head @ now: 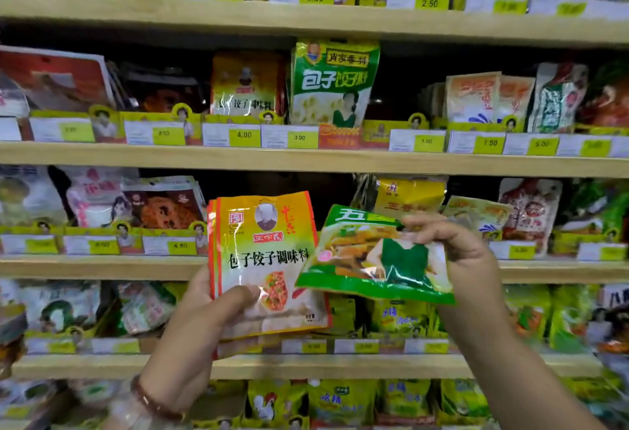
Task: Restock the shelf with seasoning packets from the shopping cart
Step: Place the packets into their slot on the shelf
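Both forearms reach up and forward; the left hand [204, 314], a beaded bracelet [155, 402] on its wrist, has its thumb pressed forward and fingers behind, while the right hand [466, 252] pinches with curled fingertips, wrist bent

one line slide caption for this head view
Left hand holds orange seasoning packets, right hand a green packet, before stocked shelves.

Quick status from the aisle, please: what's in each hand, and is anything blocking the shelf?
Left hand grips yellow dumpling-seasoning packets. Right hand pinches green packet. Both still in front of the shelf, not placed. Nothing in the way.
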